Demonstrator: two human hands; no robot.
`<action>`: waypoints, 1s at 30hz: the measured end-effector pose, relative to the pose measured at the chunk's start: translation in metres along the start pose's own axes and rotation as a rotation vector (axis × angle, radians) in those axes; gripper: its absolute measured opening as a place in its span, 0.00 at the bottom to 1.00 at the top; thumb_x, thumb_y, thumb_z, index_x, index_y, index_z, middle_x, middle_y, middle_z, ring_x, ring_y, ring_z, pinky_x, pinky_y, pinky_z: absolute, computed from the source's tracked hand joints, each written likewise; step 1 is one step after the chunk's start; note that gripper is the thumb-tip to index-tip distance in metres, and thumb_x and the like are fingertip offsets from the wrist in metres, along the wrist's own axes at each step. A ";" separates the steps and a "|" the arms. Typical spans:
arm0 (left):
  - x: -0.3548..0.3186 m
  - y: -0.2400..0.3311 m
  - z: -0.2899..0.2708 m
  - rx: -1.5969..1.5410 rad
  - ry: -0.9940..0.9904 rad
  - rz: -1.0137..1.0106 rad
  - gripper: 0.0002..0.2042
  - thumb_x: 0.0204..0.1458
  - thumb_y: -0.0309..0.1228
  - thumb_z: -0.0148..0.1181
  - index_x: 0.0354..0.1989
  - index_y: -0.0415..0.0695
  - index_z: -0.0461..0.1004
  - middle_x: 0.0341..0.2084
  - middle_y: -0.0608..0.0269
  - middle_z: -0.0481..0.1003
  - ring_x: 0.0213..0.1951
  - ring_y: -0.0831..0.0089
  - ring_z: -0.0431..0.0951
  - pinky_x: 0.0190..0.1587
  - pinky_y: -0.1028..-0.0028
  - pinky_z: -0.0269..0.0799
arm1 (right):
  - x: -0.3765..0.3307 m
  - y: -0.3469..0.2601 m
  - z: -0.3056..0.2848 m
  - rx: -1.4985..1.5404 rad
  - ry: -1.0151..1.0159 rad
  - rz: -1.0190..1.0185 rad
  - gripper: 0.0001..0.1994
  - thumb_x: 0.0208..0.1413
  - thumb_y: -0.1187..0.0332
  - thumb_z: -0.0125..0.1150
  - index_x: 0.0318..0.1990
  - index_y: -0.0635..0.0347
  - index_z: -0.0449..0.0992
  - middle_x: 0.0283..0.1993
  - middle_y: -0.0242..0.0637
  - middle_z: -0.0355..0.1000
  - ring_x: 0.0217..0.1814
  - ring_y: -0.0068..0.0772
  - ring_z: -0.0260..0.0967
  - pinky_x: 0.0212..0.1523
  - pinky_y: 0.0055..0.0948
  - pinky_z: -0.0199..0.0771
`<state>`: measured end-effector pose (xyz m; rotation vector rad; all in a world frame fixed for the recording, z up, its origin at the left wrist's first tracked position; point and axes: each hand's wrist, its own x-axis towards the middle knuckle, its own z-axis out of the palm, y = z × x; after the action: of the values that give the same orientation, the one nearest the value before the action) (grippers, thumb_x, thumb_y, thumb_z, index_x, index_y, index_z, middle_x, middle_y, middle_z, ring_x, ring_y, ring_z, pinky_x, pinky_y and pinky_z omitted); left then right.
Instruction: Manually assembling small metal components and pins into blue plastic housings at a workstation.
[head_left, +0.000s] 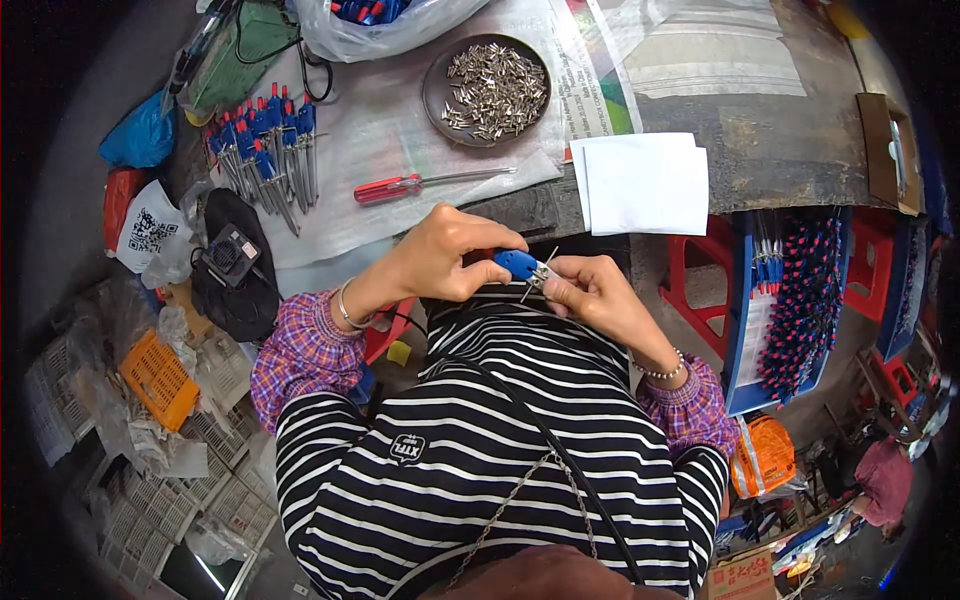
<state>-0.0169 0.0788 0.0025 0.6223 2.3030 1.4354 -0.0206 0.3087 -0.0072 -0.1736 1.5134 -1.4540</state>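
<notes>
The small blue plastic-handled compass with thin metal legs [524, 267] sits near the table's front edge, between both hands. The left hand [440, 258] pinches its smooth blue body; the right hand [592, 292] grips its metal legs.

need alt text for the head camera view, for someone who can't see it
Seen from above, a person's left hand and right hand hold a small blue-handled metal tool at a cluttered workbench. Beyond lie a red screwdriver and a dish of metal pins.
</notes>
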 end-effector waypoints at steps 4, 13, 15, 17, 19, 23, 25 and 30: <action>0.004 0.001 -0.004 -0.032 -0.069 -0.007 0.13 0.35 0.25 0.65 0.33 0.39 0.77 0.23 0.55 0.77 0.22 0.64 0.76 0.24 0.73 0.70 | 0.001 0.002 -0.002 -0.021 -0.020 -0.031 0.10 0.56 0.69 0.54 0.25 0.64 0.73 0.15 0.21 0.62 0.17 0.09 0.52 0.18 0.15 0.49; 0.004 0.000 0.002 -0.011 -0.029 0.017 0.13 0.35 0.25 0.65 0.33 0.39 0.77 0.22 0.56 0.76 0.21 0.63 0.76 0.23 0.72 0.68 | 0.000 0.007 0.001 0.013 0.000 -0.012 0.11 0.57 0.69 0.54 0.24 0.64 0.72 0.16 0.22 0.62 0.18 0.09 0.52 0.17 0.15 0.48; 0.004 -0.001 0.002 0.003 -0.019 0.017 0.13 0.35 0.24 0.65 0.33 0.39 0.77 0.22 0.56 0.76 0.21 0.63 0.76 0.23 0.72 0.68 | 0.001 0.009 0.002 0.065 -0.002 0.018 0.11 0.57 0.68 0.54 0.25 0.64 0.72 0.17 0.22 0.63 0.17 0.09 0.52 0.17 0.15 0.48; 0.005 0.000 0.000 -0.024 -0.054 -0.019 0.13 0.35 0.25 0.65 0.33 0.39 0.77 0.21 0.57 0.76 0.20 0.64 0.75 0.23 0.72 0.68 | 0.001 0.008 0.001 0.047 -0.002 0.035 0.10 0.56 0.68 0.54 0.26 0.65 0.73 0.16 0.24 0.64 0.18 0.12 0.54 0.18 0.18 0.51; 0.007 0.002 -0.002 -0.053 -0.084 -0.038 0.13 0.35 0.25 0.65 0.33 0.39 0.77 0.21 0.56 0.76 0.20 0.65 0.75 0.22 0.73 0.68 | 0.000 0.007 0.001 0.029 0.000 0.053 0.10 0.55 0.67 0.54 0.28 0.66 0.75 0.16 0.26 0.64 0.18 0.14 0.55 0.19 0.21 0.54; 0.007 0.001 -0.001 -0.081 -0.132 -0.058 0.13 0.35 0.25 0.65 0.34 0.38 0.77 0.19 0.56 0.75 0.18 0.65 0.74 0.22 0.72 0.67 | 0.000 0.011 0.000 0.017 -0.032 0.043 0.10 0.56 0.68 0.54 0.27 0.64 0.73 0.16 0.24 0.63 0.18 0.11 0.53 0.18 0.17 0.51; 0.007 0.000 0.000 -0.095 -0.131 -0.055 0.13 0.35 0.25 0.65 0.34 0.38 0.77 0.19 0.56 0.75 0.18 0.65 0.74 0.22 0.72 0.67 | -0.001 0.012 0.000 -0.005 -0.040 0.041 0.10 0.58 0.68 0.53 0.26 0.63 0.72 0.17 0.21 0.62 0.18 0.09 0.51 0.17 0.14 0.47; 0.005 0.000 0.000 -0.083 -0.122 -0.063 0.13 0.35 0.25 0.65 0.34 0.39 0.77 0.19 0.56 0.75 0.18 0.65 0.74 0.22 0.72 0.67 | -0.003 0.012 0.004 0.090 -0.034 0.042 0.10 0.58 0.67 0.54 0.27 0.62 0.72 0.17 0.21 0.62 0.17 0.08 0.51 0.16 0.13 0.46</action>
<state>-0.0213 0.0815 0.0024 0.5904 2.1395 1.4158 -0.0105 0.3116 -0.0140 -0.1114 1.4133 -1.4756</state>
